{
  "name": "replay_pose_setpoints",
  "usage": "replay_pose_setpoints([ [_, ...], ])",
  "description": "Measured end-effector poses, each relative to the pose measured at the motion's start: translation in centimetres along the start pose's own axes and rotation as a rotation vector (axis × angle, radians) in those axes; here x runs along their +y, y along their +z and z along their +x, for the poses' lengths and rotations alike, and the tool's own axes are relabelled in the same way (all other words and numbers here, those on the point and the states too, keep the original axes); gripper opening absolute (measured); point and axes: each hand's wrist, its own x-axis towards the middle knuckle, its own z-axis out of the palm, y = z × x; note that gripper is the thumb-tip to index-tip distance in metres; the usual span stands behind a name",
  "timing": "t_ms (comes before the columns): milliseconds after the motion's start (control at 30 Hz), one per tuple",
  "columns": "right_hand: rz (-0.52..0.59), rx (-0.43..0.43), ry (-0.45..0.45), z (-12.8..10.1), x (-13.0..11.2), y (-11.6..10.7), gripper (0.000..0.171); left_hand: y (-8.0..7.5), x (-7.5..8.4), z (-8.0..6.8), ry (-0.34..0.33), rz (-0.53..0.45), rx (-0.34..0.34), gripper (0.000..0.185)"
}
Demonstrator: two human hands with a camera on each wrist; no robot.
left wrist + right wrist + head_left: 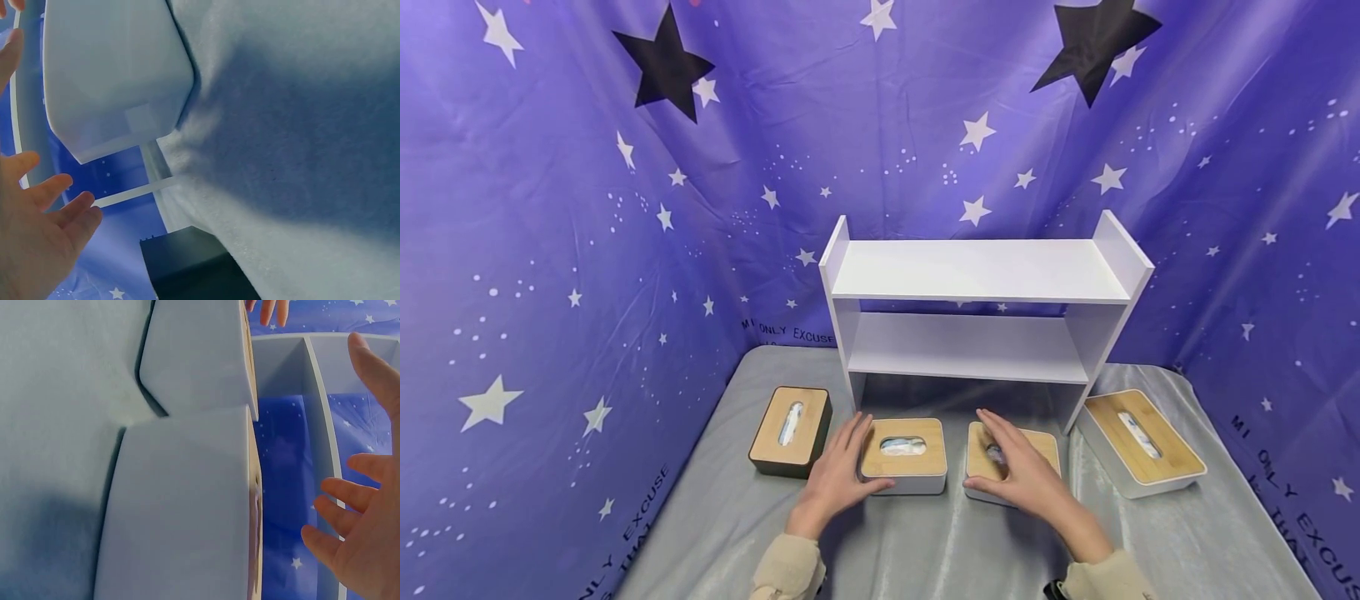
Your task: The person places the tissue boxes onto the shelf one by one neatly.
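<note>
Two small white tissue boxes with bamboo lids lie side by side on the grey cloth, in front of a white two-tier shelf (977, 271). My left hand (842, 467) is at the left end of the middle box (904, 454), fingers straight and spread. The left wrist view shows this hand (37, 237) just apart from that box (112, 75). My right hand (1011, 462) hovers, fingers spread, over the second box (1045, 450) and hides most of its lid. In the right wrist view the hand (356, 519) is open, clear of the box (181, 506).
A black tissue box with a bamboo lid (790, 429) lies to the left, seen also in the left wrist view (187, 262). A larger white one (1142, 442) lies at the right. Star-printed purple fabric (587, 208) walls the table on three sides. The grey cloth (925, 550) covers the table.
</note>
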Motion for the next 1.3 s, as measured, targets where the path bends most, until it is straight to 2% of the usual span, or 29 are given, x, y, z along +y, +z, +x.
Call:
replay_pose_setpoints([
  [267, 0.046, -0.011, -0.012, 0.2, -1.2, 1.3, 0.103, 0.2, 0.1, -0.5, -0.033, -0.036, -0.013, 0.108],
  [433, 0.101, -0.027, 0.026, 0.2, -2.1, 2.4, 0.100, 0.6, 0.0, -0.7, -0.066, -0.074, -0.007, 0.104],
  [633, 0.194, -0.006, 0.070, 0.1, -3.2, 4.2, 0.097, 1.2, -0.2, -0.9, -0.102, -0.111, 0.024, 0.098],
  [867, 0.376, 0.038, 0.148, 0.3, -4.2, 6.1, 0.094, 1.4, -0.4, -0.9, -0.159, -0.185, 0.038, 0.097],
  [1100, 0.473, -0.058, 0.282, 0.2, -5.1, 7.1, 0.097, 1.7, -0.4, -1.0, -0.208, -0.317, 0.028, 0.090],
  [1300, 0.498, -0.082, 0.327, 0.1, -5.5, 7.1, 0.097, 2.1, -0.6, -1.0, -0.211, -0.479, 0.037, 0.080],
])
